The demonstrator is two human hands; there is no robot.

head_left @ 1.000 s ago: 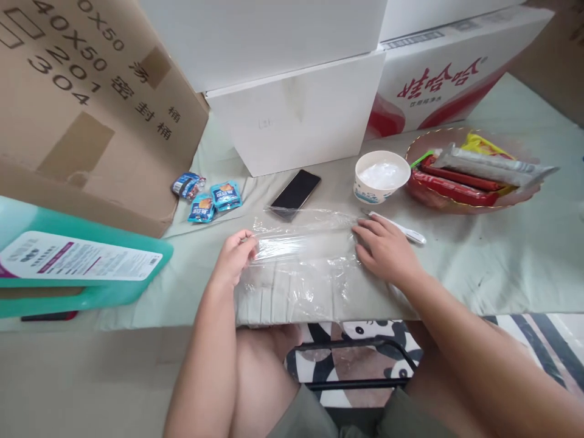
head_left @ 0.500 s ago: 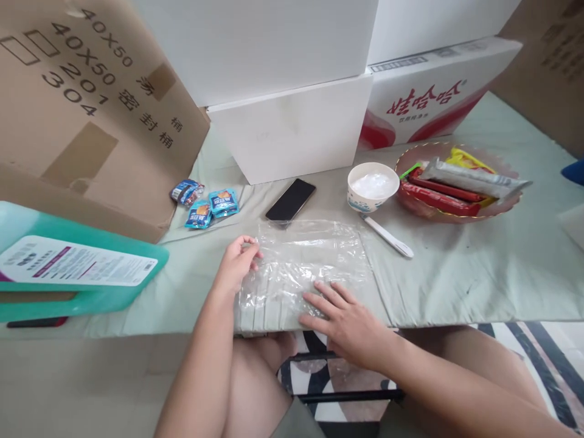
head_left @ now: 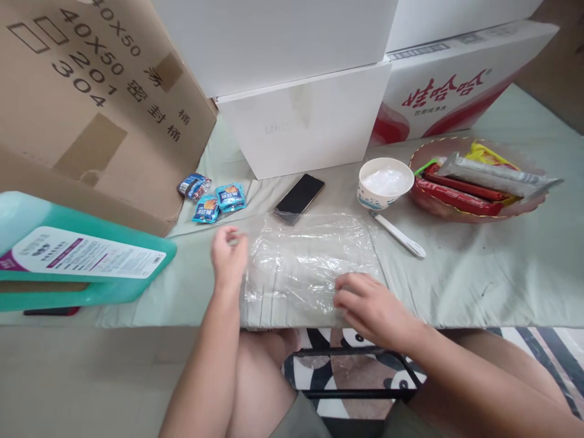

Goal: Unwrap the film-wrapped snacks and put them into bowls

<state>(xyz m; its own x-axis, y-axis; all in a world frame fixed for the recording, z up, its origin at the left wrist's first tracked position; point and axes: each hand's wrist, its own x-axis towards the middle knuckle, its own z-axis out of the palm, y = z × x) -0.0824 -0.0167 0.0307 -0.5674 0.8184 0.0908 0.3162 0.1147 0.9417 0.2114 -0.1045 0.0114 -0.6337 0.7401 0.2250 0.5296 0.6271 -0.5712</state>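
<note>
Head view: plastic sheet (head_left: 301,261) seemingly longest crosswise.

A transparent plastic sheet (head_left: 310,261), roughly rectangular, is lying spread out at the near edge of the bench (head_left: 479,286); its thin, wrinkled surface is reflecting light in scattered streaks.

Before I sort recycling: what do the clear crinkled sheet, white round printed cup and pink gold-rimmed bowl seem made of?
Clear crinkled sheet: glossy plastic film; creases shine and the pale green cloth shows through.
White round printed cup: probably paper, matte; its wall looks dull.
Pink gold-rimmed bowl: plastic or glass, unclear which; its smooth wall looks translucent.
</note>
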